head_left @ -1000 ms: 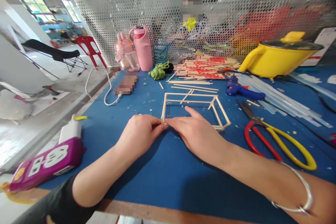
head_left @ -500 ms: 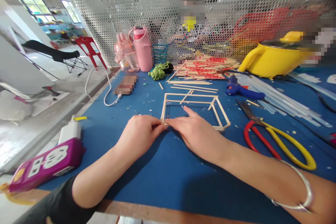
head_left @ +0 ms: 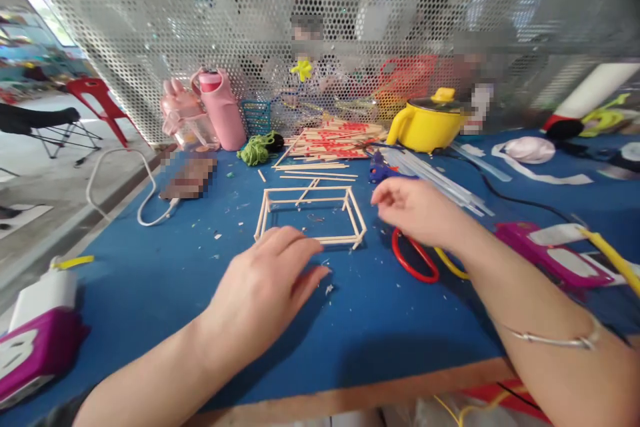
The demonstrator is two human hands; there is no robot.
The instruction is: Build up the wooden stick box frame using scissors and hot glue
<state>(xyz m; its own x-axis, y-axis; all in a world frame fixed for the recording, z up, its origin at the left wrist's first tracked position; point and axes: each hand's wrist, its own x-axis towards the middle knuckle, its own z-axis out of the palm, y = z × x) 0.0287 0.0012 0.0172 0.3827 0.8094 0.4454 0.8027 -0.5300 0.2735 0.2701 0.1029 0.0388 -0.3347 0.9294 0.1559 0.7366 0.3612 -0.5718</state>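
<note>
A box-shaped frame of thin wooden sticks (head_left: 310,189) rests on the blue tabletop. My left hand (head_left: 273,273) is just in front of its near left corner, partly covering it, with thumb and fingers apart and nothing visible between them. To the right of the frame, my right hand (head_left: 417,210) hovers over the scissors, fingers loosely curled and holding nothing I can see. The scissors' red handle (head_left: 415,260) shows below that hand, while their blades are hidden. Just beyond the right fingers lies a blue glue gun (head_left: 387,170), partly covered.
Behind the frame are loose sticks, a pile of red-marked sticks (head_left: 335,140) and green yarn (head_left: 256,150). Clear glue sticks (head_left: 440,177) and a yellow pot (head_left: 430,125) stand right of them. A pink bottle (head_left: 223,110) and a phone (head_left: 189,177) are at left. Perforated metal closes the back.
Both hands have let go of the stick frame's near left corner. My right hand has moved right, over the scissors; my left hand has drawn slightly back and opened. The view has turned right.
</note>
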